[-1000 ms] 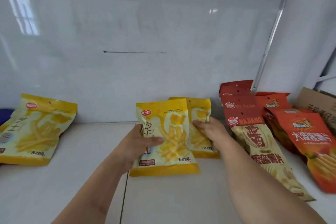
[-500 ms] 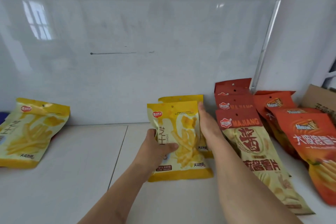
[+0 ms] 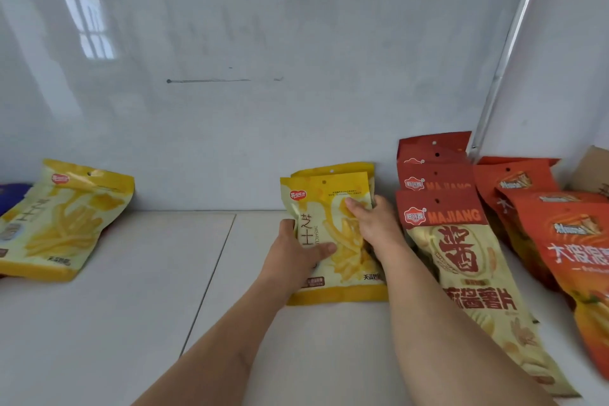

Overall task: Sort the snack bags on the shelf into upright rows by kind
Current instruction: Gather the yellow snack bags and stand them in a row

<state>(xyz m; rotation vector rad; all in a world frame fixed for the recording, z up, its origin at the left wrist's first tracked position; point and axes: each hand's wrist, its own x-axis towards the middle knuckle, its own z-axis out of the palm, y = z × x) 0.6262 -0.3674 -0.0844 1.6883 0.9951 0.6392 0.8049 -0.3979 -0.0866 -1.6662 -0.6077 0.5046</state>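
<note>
A yellow snack bag (image 3: 333,208) leans upright mid-shelf with a second yellow bag (image 3: 342,169) directly behind it, only its top edge showing. My left hand (image 3: 293,257) grips the front bag's left side, thumb across its face. My right hand (image 3: 372,224) holds its right edge, fingers on the front. Another yellow bag (image 3: 62,221) leans against the back wall at far left. To the right stands a row of red-topped MAJIANG bags (image 3: 458,241), then a row of orange bags (image 3: 566,241).
The white shelf (image 3: 148,306) has a seam running down its middle. A glossy white back wall (image 3: 263,109) and a metal corner strip (image 3: 504,59) bound the space. A cardboard box (image 3: 593,168) sits at far right, something blue (image 3: 13,194) at far left.
The front yellow bag has been pushed back and right until it lines up over the bag behind it. My right hand moved from the rear bag onto the front bag's right edge.
</note>
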